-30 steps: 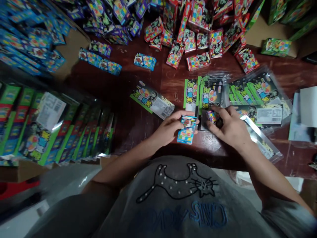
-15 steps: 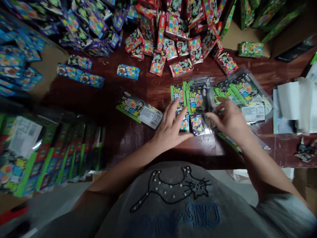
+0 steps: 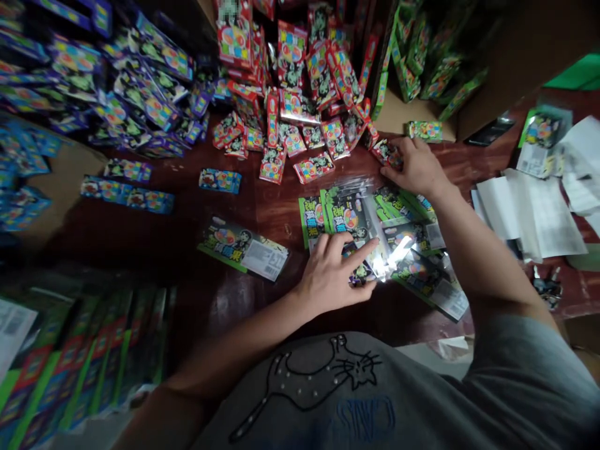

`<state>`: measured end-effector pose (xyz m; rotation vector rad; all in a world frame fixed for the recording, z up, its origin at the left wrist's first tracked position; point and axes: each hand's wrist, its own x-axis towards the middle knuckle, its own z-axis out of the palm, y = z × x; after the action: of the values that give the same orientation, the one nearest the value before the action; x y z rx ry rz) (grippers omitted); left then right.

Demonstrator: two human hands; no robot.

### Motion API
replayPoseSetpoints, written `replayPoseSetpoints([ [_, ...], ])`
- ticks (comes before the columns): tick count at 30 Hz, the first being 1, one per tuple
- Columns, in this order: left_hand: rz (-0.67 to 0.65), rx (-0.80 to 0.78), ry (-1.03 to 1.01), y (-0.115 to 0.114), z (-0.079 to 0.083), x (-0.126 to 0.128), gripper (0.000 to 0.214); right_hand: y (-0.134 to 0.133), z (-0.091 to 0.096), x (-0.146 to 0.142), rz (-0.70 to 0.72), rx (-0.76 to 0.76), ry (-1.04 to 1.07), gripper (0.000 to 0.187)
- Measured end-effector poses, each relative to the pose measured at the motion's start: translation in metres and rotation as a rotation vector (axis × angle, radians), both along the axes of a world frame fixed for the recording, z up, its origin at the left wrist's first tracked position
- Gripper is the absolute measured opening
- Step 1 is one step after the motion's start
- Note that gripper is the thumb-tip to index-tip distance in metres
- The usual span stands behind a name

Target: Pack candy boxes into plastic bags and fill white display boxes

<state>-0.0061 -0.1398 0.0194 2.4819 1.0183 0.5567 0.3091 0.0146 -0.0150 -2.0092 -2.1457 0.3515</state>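
Observation:
My left hand (image 3: 330,272) rests on a clear plastic bag with a printed black and green card (image 3: 344,211) in it. Its fingers are apart, and a small purple box (image 3: 360,275) shows between index finger and thumb, partly covered. Farther off to the right, my right hand (image 3: 417,167) has thumb and fingers closed around a small red candy box (image 3: 387,154) at the edge of the red pile. More bagged cards (image 3: 400,203) overlap below that hand, with glare on the plastic.
Red boxes (image 3: 313,167) are heaped at the back, purple boxes (image 3: 154,106) at the left. Green boxes (image 3: 424,130) lie in and before a carton. A single card (image 3: 241,249), a blue box (image 3: 220,180), filled packs (image 3: 94,350), white papers (image 3: 544,212) and keys (image 3: 546,286) surround the work spot.
My right hand has left the plastic bag, moved away to the back and closed on a red box. My left hand stays at the bag, its fingers more bent. The view has shifted.

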Motion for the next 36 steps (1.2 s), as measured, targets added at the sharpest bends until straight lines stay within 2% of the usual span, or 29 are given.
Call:
replayPoseSetpoints([
  [2,0.042,-0.050,-0.085,0.003,0.010,0.003,0.058,-0.003,0.002,-0.002,0.011,0.022,0.020,0.075],
  [6,0.027,-0.067,-0.056,0.008,0.019,0.009,0.045,-0.012,0.010,-0.001,-0.015,0.012,0.021,0.083],
  [9,-0.005,-0.095,0.027,0.009,0.019,0.013,0.056,-0.015,0.018,0.001,0.002,0.020,0.023,0.079],
  [11,-0.004,-0.180,0.093,0.010,0.020,0.014,0.066,-0.017,0.026,0.000,0.008,0.058,0.029,0.081],
  [12,0.010,-0.236,0.123,0.011,0.021,0.014,0.065,-0.020,0.030,-0.002,0.004,0.080,0.031,0.083],
  [15,0.086,-0.353,0.158,0.013,0.027,0.013,0.045,-0.034,0.045,-0.015,0.007,0.125,0.035,0.086],
  [18,0.102,-0.354,0.154,0.012,0.029,0.011,0.054,-0.057,0.057,-0.037,0.117,0.084,0.054,0.071],
  [20,0.082,-0.324,0.166,0.010,0.027,0.009,0.052,-0.075,0.060,-0.052,0.192,0.021,0.084,0.064],
  [23,0.079,-0.271,0.266,0.005,0.021,0.007,0.042,-0.099,0.057,-0.065,0.180,-0.045,0.220,0.060],
  [25,0.072,-0.254,0.350,0.003,0.017,0.006,0.042,-0.109,0.054,-0.065,0.167,-0.123,0.422,0.058],
  [28,0.031,-0.242,0.410,0.002,0.010,0.005,0.044,-0.114,0.049,-0.059,0.250,-0.297,0.738,0.053],
  [30,0.016,-0.228,0.421,0.001,0.005,0.003,0.045,-0.113,0.045,-0.060,0.273,-0.344,0.866,0.047],
  [34,0.041,-0.146,0.411,-0.002,-0.003,-0.005,0.043,-0.111,0.032,-0.073,0.160,-0.322,0.985,0.036],
  [36,0.055,-0.076,0.359,-0.004,-0.004,-0.013,0.038,-0.103,0.028,-0.071,0.195,-0.275,0.885,0.039],
])
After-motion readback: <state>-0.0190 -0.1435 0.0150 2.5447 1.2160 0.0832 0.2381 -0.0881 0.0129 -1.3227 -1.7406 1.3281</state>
